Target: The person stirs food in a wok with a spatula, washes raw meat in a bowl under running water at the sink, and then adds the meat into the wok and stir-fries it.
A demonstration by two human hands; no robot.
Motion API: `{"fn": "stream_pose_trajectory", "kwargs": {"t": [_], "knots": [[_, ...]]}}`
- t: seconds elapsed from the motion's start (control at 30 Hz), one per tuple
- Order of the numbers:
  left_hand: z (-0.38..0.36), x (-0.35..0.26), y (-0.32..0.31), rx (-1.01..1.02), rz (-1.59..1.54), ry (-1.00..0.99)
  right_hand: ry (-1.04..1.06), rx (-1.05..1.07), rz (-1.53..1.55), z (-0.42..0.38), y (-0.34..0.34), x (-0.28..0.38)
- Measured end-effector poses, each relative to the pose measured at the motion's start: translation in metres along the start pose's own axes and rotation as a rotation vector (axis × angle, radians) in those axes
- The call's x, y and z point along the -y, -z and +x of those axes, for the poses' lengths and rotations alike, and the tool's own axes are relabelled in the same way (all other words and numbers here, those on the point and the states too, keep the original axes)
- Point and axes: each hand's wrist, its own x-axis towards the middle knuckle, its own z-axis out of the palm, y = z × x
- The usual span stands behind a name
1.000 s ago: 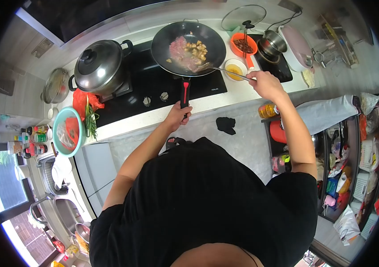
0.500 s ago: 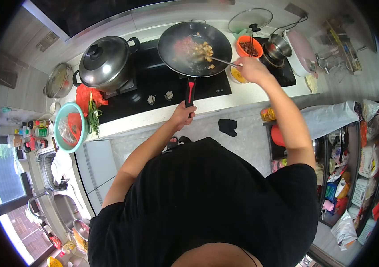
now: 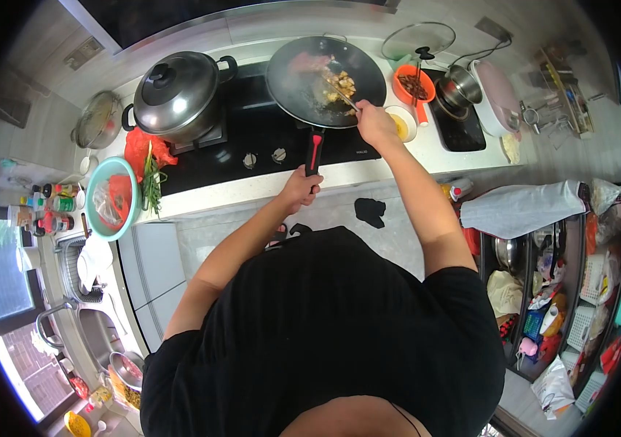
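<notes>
A dark wok (image 3: 292, 95) sits on the black stove, with steam over it. Pinkish meat (image 3: 309, 63) lies at its upper left, and yellow-brown pieces (image 3: 343, 85) lie right of its middle. My left hand (image 3: 301, 187) is closed round the wok's black and red handle (image 3: 315, 151). Over the wok's right rim, my right hand (image 3: 376, 122) grips a long, thin utensil (image 3: 341, 95) whose far end reaches in between the meat and the yellow pieces. Close to the right hand is a white bowl (image 3: 410, 125) with something yellow in it.
A lidded pot (image 3: 179, 95) stands on the left burner. Left of the stove are green onions (image 3: 151, 182), a red bag (image 3: 143, 149) and a turquoise basin (image 3: 92, 207). An orange bowl (image 3: 427, 86) and a glass lid (image 3: 405, 38) are at the right. Shelves stand behind at the right.
My right hand has moved left and slightly down, nearer the wok, and the utensil is now more steeply angled. The meat sits higher in the wok. My left hand still holds the handle.
</notes>
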Motion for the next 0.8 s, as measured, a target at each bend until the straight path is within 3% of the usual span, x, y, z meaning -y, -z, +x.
{"fn": "stream_pose_trajectory", "kwargs": {"t": [0.17,0.33,0.5,0.8], "knots": [[0.001,0.001,0.004,0.000,-0.038,-0.017,0.017,0.023,-0.084,-0.001,0.000,-0.008],[0.000,0.001,0.004,0.009,-0.063,-0.028,0.155,0.106,-0.222,-0.031,0.061,-0.028],[-0.002,-0.001,0.004,0.005,-0.051,-0.014,0.135,0.178,-0.291,-0.045,0.116,-0.024],[-0.001,0.001,0.004,0.011,-0.042,-0.011,0.101,0.119,-0.236,-0.008,0.048,-0.015]]}}
